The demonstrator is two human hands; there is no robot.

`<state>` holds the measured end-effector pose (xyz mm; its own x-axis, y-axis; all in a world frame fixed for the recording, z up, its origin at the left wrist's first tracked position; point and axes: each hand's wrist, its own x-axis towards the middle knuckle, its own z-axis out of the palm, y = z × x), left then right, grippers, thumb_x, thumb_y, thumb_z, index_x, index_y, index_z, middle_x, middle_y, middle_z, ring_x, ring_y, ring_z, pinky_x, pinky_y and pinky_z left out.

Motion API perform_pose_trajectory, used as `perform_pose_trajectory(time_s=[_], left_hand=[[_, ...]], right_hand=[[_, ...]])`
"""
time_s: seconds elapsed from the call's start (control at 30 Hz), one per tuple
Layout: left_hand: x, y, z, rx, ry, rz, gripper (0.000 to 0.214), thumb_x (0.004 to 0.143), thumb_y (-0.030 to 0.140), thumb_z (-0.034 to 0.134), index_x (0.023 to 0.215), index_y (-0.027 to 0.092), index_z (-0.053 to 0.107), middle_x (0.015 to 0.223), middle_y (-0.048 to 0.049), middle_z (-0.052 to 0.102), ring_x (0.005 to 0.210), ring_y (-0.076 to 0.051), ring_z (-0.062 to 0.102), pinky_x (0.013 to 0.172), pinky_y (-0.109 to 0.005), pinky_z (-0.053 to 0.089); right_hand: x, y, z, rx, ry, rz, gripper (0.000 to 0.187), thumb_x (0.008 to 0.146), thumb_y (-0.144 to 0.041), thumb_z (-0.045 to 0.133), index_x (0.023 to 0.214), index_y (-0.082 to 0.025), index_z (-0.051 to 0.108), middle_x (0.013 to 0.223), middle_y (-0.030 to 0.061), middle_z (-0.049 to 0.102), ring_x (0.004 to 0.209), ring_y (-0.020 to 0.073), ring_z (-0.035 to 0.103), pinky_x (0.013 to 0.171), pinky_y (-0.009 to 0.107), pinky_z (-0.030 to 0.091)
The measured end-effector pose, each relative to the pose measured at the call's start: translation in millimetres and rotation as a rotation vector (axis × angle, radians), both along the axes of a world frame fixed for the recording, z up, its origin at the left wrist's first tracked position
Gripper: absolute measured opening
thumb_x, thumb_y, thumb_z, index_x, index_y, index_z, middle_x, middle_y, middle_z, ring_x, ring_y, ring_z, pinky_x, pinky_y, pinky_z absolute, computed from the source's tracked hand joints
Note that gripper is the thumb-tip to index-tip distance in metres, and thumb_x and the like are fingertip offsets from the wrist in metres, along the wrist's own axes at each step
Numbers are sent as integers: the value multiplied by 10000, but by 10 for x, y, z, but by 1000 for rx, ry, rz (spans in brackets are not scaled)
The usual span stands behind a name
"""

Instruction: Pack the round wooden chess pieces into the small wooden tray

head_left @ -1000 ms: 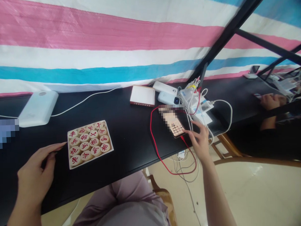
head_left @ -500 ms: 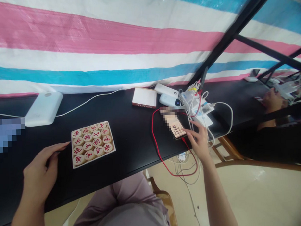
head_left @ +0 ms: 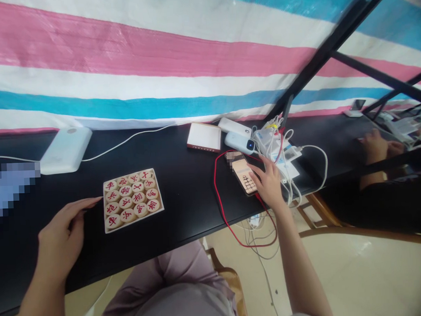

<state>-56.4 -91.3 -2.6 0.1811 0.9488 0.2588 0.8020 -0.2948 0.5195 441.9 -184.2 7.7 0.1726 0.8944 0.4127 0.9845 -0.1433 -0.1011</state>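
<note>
A shallow white box (head_left: 159, 187) of round xiangqi pieces (head_left: 133, 197) with red characters lies on the black table. To its left rests my left hand (head_left: 63, 232), holding nothing visible, its fingers stretched towards the box's left edge and its thumb apart. I cannot tell whether the fingertips touch the box. A lit smartphone (head_left: 242, 173) lies face up further right, its upper screen blurred and a keypad-like grid showing lower down. Over its right side my right hand (head_left: 268, 181) is spread, fingertips at the screen. A red cable (head_left: 216, 190) loops from the phone past the table edge.
Behind the phone are a white box lid (head_left: 204, 136), two pale power banks (head_left: 239, 142) and tangled white cables (head_left: 277, 137). A white device (head_left: 67, 151) stands back left. At right, a mirror-like panel meets a black frame bar (head_left: 317, 62). A wooden chair (head_left: 319, 214) is below.
My right hand has moved left and up over the phone's screen from its lower right edge. My left hand stays beside the box. The whole view has shifted slightly.
</note>
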Motion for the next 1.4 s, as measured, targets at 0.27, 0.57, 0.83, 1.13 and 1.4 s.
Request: perform_pose_trajectory(time_s=[0.27,0.57,0.83,1.13,1.4], left_hand=[[14,-3,18,4,-6,8,335,874,258,352,1090,211,604,1097,-54,628,994,-188,592,928,-315,427],[22,-13,34,4,-13,-3,335,871,255,349,1085,210,603,1088,-52,633,990,-185,595,926,-311,428],[25,-14,38,-4,-14,0,347,867,232,343,1094,196,603,1088,-59,628,992,-182,589,917,-296,425],[14,-12,16,6,-20,7,347,869,253,337,1084,220,607,1085,-43,632,989,-184,596,919,-315,433],[31,-16,18,23,-36,-8,347,864,244,341,1081,218,610,1074,-43,638,978,-193,602,911,-334,447]], right_hand=[[-2,4,-4,-30,-13,-9,355,920,-441,377,1198,-326,567,1436,42,330,1304,309,298,988,539,339],[2,-47,12,-31,22,-20,347,924,-429,369,1171,-302,578,1391,62,392,1293,296,322,994,519,336],[-21,-61,24,-15,39,-22,333,922,-414,386,1154,-298,594,1382,51,408,1284,287,336,1004,500,333],[9,-258,35,130,104,14,312,923,-341,400,963,-263,699,1247,43,536,1174,237,453,986,423,361],[-5,-430,35,138,140,-25,296,912,-335,428,928,-275,718,1218,42,549,1121,231,488,972,430,362]])
